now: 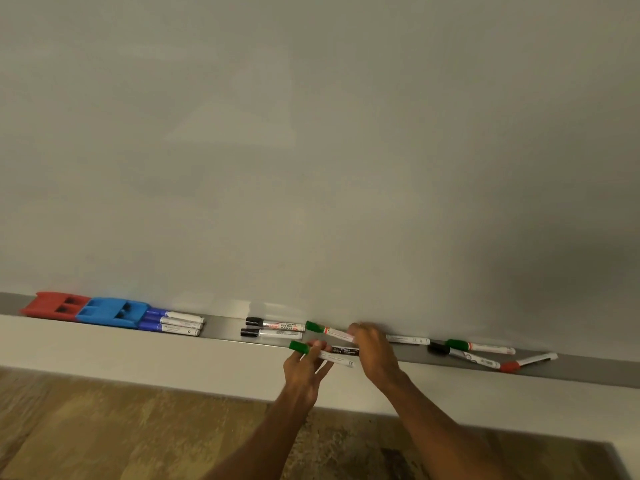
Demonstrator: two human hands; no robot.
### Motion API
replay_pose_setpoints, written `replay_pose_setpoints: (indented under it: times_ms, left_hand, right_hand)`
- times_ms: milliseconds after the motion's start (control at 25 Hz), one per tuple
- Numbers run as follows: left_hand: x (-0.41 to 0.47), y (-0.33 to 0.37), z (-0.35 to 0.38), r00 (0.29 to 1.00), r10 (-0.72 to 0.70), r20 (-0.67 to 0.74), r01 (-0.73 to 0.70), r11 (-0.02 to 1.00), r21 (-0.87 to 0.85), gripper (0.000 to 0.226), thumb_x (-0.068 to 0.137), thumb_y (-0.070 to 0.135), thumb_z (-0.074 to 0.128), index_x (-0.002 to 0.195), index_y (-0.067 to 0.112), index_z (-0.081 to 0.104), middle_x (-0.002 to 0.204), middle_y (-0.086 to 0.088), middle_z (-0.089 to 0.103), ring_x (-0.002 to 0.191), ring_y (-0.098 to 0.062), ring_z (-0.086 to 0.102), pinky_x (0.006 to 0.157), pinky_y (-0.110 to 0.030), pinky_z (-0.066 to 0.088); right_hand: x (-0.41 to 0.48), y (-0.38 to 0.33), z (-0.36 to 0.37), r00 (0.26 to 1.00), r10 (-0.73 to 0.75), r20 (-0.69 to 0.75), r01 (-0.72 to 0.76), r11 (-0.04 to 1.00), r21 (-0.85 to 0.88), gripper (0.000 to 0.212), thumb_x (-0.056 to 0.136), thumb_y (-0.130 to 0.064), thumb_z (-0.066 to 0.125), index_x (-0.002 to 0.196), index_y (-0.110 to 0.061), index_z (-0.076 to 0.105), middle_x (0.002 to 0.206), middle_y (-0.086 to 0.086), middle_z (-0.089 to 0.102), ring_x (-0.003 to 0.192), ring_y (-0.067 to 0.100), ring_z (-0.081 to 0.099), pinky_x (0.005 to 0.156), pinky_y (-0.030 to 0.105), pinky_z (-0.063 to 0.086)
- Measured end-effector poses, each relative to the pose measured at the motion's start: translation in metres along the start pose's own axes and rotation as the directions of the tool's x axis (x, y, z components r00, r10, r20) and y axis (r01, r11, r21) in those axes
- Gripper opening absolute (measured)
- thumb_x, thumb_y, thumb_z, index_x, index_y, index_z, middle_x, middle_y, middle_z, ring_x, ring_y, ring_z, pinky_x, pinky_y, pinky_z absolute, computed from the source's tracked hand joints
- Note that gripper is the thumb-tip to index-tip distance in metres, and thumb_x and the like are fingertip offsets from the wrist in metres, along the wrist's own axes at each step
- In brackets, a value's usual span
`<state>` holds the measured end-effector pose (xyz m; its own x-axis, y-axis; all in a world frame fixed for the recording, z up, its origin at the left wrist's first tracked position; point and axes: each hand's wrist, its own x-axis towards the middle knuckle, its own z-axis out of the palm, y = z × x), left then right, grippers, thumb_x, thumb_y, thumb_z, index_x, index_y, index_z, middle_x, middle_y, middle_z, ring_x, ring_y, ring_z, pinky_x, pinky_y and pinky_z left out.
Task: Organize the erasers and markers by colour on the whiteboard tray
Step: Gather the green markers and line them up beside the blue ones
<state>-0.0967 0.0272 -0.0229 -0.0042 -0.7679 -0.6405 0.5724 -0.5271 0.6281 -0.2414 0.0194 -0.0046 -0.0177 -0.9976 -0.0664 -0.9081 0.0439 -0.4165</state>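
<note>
While each hand's fingers grip a green marker: grey tray (221, 327) under blank whiteboard (311, 150), wood floor (104, 427) below.

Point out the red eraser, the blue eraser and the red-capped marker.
red eraser (52, 305), head view, on its top face.
blue eraser (110, 311), head view, on its top face.
red-capped marker (509, 367), head view, on its red cap.

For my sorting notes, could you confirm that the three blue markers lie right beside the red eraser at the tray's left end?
Not quite: the head view shows the three blue markers lying right beside the blue eraser; the red eraser sits beyond it at the tray's left end.
</note>
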Motion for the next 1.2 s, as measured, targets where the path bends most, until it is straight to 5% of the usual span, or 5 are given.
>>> replay_pose_setpoints:
  times_ms: [200,560,920,1040,1200]
  left_hand:
    - [0.0,-0.004,0.016,0.998,-0.002,0.067,0.003,1.0,-0.007,0.024,0.089,0.006,0.06,0.111,-0.002,0.063,0.105,-0.019,0.07,0.098,-0.031,0.068,0.082,-0.043,0.055]
    - [-0.007,-0.029,0.052,0.985,0.002,0.17,-0.015,0.997,0.078,0.015,0.094,0.007,0.053,0.104,0.003,0.062,0.103,-0.022,0.066,0.098,-0.035,0.065,0.081,-0.043,0.054]
    - [-0.013,-0.072,0.099,0.993,-0.051,0.105,0.049,0.999,0.015,0.026,0.093,0.006,0.054,0.117,-0.005,0.055,0.113,-0.025,0.062,0.105,-0.038,0.061,0.09,-0.049,0.05]
    - [-0.013,-0.087,0.116,0.993,-0.078,0.093,0.077,0.997,0.011,0.015,0.093,0.007,0.055,0.106,0.0,0.057,0.108,-0.023,0.063,0.103,-0.037,0.061,0.089,-0.048,0.05]
    - [-0.012,-0.098,0.131,0.988,-0.11,0.111,0.11,0.994,0.008,0.005,0.093,0.008,0.055,0.093,0.005,0.059,0.099,-0.019,0.066,0.094,-0.034,0.065,0.078,-0.043,0.052]
  right_hand:
    - [-0.004,0.012,-0.014,0.994,-0.019,0.106,-0.004,0.977,0.215,0.018,0.093,-0.01,0.054,0.107,-0.011,0.066,0.108,0.011,0.07,0.097,0.023,0.066,0.086,0.033,0.056]
    - [-0.018,0.046,-0.032,0.99,0.025,0.138,-0.046,0.987,0.154,0.025,0.09,-0.015,0.06,0.114,-0.014,0.065,0.112,0.012,0.068,0.098,0.024,0.066,0.086,0.038,0.058]
    - [-0.035,0.112,-0.062,0.992,0.122,0.027,-0.118,0.986,-0.115,0.02,0.089,-0.021,0.061,0.109,-0.019,0.064,0.106,0.007,0.069,0.097,0.02,0.064,0.082,0.027,0.051]
    - [-0.049,0.157,-0.073,0.98,0.182,-0.082,-0.195,0.959,-0.204,0.032,0.091,-0.015,0.057,0.123,-0.014,0.056,0.126,0.009,0.06,0.116,0.024,0.054,0.1,0.035,0.046]
    - [-0.054,0.193,-0.09,0.96,0.274,-0.066,-0.278,0.882,-0.381,0.029,0.091,-0.013,0.055,0.12,-0.014,0.055,0.124,0.01,0.06,0.114,0.027,0.055,0.095,0.038,0.048]
